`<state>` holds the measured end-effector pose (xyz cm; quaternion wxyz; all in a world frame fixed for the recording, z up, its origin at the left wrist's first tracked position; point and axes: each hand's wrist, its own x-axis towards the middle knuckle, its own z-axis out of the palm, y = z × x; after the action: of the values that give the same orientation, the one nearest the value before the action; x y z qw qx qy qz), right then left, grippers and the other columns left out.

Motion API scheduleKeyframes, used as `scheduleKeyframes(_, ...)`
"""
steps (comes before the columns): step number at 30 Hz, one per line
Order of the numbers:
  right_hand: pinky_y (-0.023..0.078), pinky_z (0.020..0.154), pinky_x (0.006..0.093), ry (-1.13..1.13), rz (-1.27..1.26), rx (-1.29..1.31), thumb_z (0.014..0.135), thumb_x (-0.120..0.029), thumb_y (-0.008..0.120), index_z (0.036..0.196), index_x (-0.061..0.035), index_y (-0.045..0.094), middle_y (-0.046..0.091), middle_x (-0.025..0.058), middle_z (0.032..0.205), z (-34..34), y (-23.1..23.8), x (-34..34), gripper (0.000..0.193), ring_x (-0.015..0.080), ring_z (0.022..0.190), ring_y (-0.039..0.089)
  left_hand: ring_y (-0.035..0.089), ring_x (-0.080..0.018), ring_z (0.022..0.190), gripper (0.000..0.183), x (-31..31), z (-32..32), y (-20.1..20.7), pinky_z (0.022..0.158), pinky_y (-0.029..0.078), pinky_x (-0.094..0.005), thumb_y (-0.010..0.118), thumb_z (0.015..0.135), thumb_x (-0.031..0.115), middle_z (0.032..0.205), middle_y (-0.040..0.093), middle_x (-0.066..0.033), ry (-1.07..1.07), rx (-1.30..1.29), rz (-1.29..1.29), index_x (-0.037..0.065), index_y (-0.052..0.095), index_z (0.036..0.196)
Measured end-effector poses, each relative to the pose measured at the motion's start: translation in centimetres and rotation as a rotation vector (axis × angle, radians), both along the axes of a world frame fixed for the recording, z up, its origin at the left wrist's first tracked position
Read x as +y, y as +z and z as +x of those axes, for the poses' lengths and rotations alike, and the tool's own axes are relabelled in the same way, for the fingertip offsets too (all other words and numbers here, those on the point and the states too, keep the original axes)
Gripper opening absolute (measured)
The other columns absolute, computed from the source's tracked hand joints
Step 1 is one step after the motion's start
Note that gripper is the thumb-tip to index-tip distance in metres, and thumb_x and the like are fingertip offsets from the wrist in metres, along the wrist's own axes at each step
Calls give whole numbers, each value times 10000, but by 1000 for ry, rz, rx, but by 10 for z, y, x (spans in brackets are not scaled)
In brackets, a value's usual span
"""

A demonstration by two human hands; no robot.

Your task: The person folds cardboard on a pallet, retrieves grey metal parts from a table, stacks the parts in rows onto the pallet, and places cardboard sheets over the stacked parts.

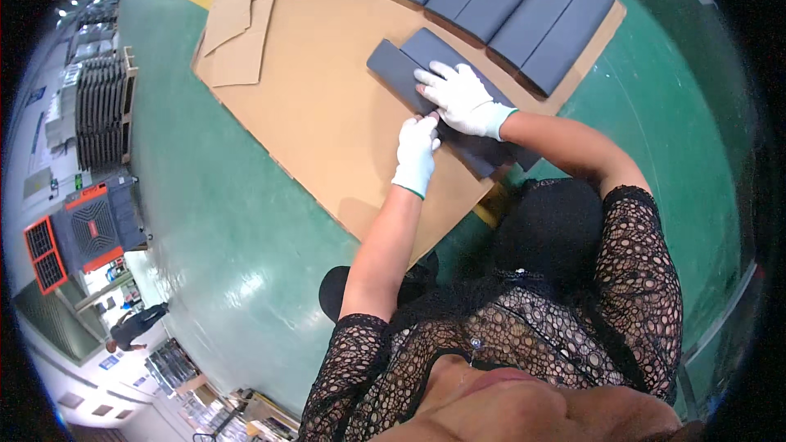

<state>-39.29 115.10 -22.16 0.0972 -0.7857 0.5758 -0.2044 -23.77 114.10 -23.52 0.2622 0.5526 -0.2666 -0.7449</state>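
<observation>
A dark grey panel [389, 68], long and split lengthwise by a seam, lies at a slant on a cardboard sheet [319, 57]. My right hand [460, 101], in a white glove with bare fingertips, rests on its upper face with the fingers spread. At the panel's near left edge, my left hand [417, 151], gloved the same way, has its fingers drawn together by the right thumb. The fingertips seem to pinch that edge; the exact contact is partly hidden.
Several similar dark grey panels [491, 0] lie in a row along the far edge of the cardboard. Loose cardboard pieces [240, 41] sit at the far left. Beyond the green floor [213, 188] stand stacked goods [102, 115], an orange-framed machine [94, 225] and another person [137, 327].
</observation>
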Motion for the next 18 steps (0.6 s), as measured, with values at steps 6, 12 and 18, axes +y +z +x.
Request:
scheduleKeyframes(6,351,931,441,101,17,-105,738,-195,634,1164,-48,539,451,136,1317,-11,4,1,460,292,1209,420,421,-70,623,390,9,5,-19,521,378,-230,655,756,56,755,464,9,-83,-242,-306,-50,456,1074)
scheduleKeyframes(12,307,1005,465,101,35,-36,708,-229,670,1225,-52,470,396,168,1353,-77,40,89,582,329,1245,377,367,-55,605,339,-5,21,-15,501,343,-214,645,760,30,677,383,41,-274,-281,-451,-77,445,1011)
scheduleKeyframes(18,382,900,482,19,79,10,618,-235,707,1212,-58,484,397,194,1333,-96,8,159,659,364,1188,427,385,-47,598,624,-1,0,-4,504,347,-201,622,774,42,664,404,39,-264,-326,-386,-168,305,1268)
